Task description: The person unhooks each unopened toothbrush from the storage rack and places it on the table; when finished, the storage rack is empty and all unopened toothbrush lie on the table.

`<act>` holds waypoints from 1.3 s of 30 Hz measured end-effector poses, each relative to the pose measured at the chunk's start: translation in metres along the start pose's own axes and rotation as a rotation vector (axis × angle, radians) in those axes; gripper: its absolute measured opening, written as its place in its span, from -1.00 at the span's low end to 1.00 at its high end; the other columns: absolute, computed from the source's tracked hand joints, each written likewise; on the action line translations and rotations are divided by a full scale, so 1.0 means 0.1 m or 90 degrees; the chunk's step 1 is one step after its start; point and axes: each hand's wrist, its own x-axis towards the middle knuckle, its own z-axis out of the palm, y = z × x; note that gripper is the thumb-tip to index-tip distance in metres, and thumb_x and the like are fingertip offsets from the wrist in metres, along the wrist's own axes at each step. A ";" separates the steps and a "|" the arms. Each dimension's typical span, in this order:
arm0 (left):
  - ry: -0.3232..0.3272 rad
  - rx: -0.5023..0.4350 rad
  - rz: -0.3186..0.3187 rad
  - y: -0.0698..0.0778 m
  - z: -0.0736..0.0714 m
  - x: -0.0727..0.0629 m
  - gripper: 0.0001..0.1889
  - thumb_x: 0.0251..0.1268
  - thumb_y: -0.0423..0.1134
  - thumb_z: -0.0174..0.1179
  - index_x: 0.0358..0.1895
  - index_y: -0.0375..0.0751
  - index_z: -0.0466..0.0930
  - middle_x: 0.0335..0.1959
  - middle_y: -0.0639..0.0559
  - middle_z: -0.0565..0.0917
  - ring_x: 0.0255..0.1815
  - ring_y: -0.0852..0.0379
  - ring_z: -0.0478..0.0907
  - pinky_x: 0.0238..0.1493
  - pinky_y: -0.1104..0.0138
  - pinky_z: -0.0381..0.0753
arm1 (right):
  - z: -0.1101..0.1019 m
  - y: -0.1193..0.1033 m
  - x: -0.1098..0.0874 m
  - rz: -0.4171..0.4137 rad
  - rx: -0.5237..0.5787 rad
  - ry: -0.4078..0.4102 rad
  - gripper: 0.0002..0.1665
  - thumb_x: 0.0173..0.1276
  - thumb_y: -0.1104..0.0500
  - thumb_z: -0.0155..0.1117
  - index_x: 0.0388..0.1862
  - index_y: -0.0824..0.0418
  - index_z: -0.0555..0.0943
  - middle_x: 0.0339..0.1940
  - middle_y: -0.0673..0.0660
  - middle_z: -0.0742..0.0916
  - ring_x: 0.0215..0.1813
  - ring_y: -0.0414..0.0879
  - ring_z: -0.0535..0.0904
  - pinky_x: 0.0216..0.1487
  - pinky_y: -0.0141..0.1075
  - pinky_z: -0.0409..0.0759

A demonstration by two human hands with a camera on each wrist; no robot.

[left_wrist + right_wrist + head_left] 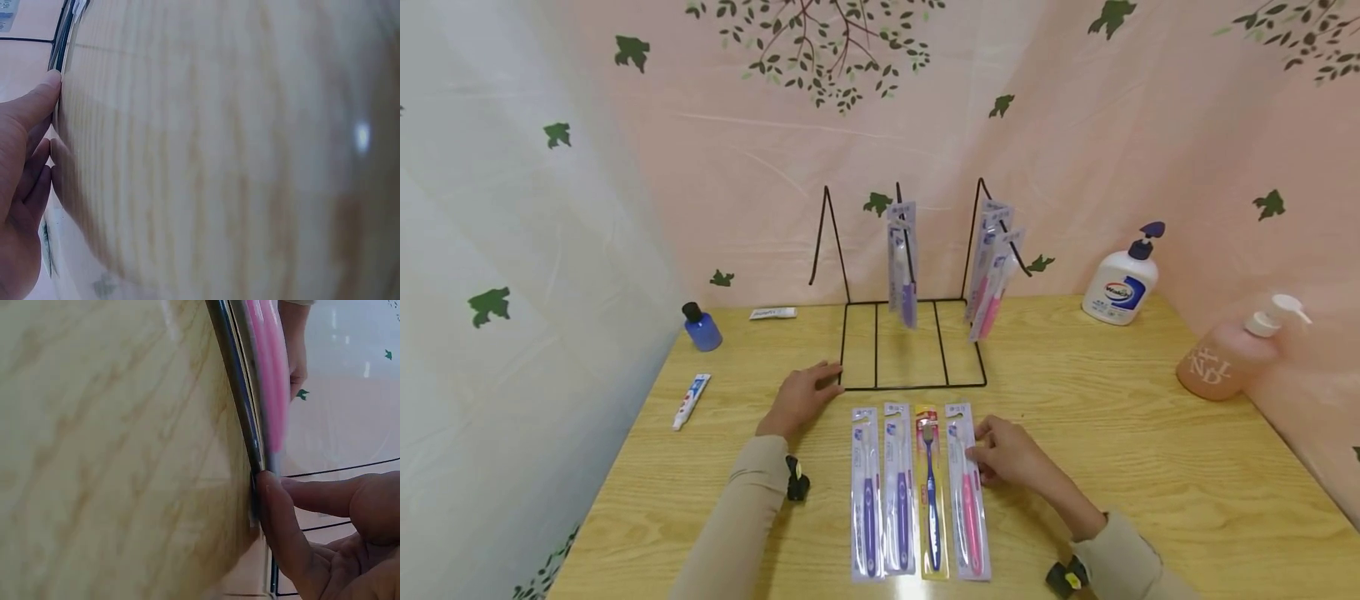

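Observation:
My left hand (803, 400) lies on the table at the front left corner of a black wire rack (910, 387), fingertips touching its frame. In the left wrist view the thumb stands apart from the loosely bent fingers (39, 181). My right hand (1011, 452) pinches the right edge of a packaged pink toothbrush (972, 521) between thumb and fingers; the pack lies on the table. Left of it, side by side, are a yellow pack with a blue toothbrush (933, 517) and two packaged purple toothbrushes, one nearer (903, 521) and one farthest left (870, 529).
Purple packs (908, 304) hang from the rack's middle arm and pink packs (992, 304) from its right arm. At left are a blue bottle (703, 332), a toothpaste tube (691, 402) and a small white tube (772, 313). At right stand a white pump bottle (1120, 287) and a pink one (1225, 358).

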 end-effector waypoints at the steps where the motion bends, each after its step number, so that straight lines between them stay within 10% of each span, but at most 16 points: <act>1: 0.000 -0.001 0.001 0.00 0.00 0.00 -0.51 0.36 -0.01 0.14 0.33 -0.01 0.43 0.40 -0.11 0.35 0.40 -0.16 0.30 0.39 -0.06 0.29 | -0.01 0.00 -0.01 0.000 -0.014 0.000 -0.77 0.33 0.25 0.25 -0.11 0.35 0.49 -0.59 0.12 0.61 -0.60 -0.12 0.55 -0.60 -0.35 0.56; 8: -0.002 -0.005 -0.005 0.01 0.00 0.00 -0.51 0.36 -0.02 0.15 0.32 -0.01 0.44 0.40 -0.10 0.36 0.41 -0.16 0.29 0.40 -0.05 0.27 | -0.12 -0.11 0.01 -0.028 -0.089 0.014 -0.70 0.36 0.14 0.25 -0.03 0.27 0.49 -0.51 0.09 0.64 -0.52 -0.12 0.51 -0.55 -0.33 0.50; 16: -0.005 -0.009 -0.009 0.02 -0.01 0.00 -0.51 0.36 -0.01 0.15 0.32 -0.01 0.44 0.40 -0.08 0.36 0.41 -0.13 0.29 0.41 -0.03 0.28 | -0.32 -0.50 0.18 -0.180 -0.111 0.094 -0.62 0.39 0.10 0.21 0.11 0.26 0.50 -0.26 0.13 0.70 -0.35 -0.12 0.61 -0.48 -0.35 0.55; 39: 0.008 -0.032 -0.011 0.01 0.00 0.00 -0.51 0.33 -0.02 0.19 0.30 0.00 0.47 0.39 -0.08 0.38 0.41 -0.12 0.30 0.41 -0.02 0.27 | -0.26 -1.39 1.26 -0.389 0.176 0.359 -0.64 0.41 0.25 0.14 0.15 0.33 0.46 -0.02 0.26 0.63 -0.02 0.08 0.60 0.04 -0.12 0.62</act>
